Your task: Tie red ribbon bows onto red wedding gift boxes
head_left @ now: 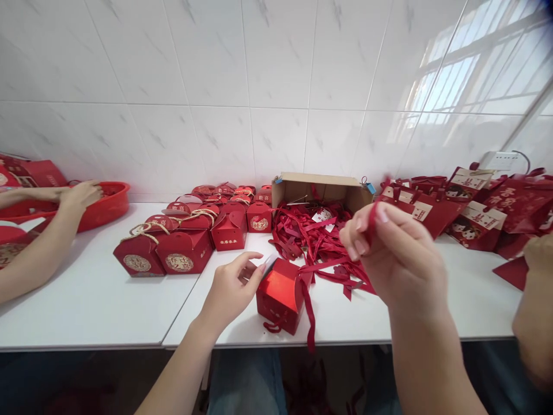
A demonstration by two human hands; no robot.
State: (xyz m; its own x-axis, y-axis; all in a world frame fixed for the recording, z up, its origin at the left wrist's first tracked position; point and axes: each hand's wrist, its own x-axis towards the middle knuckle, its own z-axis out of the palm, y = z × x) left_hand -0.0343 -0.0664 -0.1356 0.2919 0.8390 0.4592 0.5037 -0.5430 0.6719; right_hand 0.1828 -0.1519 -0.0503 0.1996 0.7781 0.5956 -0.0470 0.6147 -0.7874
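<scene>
Gift-packing workroom: white table (pixel 108 300), rows of red gift boxes (pixel 181 242), ribbon carton (pixel 319 190).

Glossy red card box (pixel 280 295), satiny ribbon (pixel 309 311) (cloth), smooth white table (pixel 108 311).

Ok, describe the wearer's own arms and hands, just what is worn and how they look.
Both are bare. The left hand and right hand wear no gloves, and no ring, watch or bracelet shows. The left forearm and right forearm are uncovered as far as the frame's edge, with no sleeve in view. The nails look a little long.
</scene>
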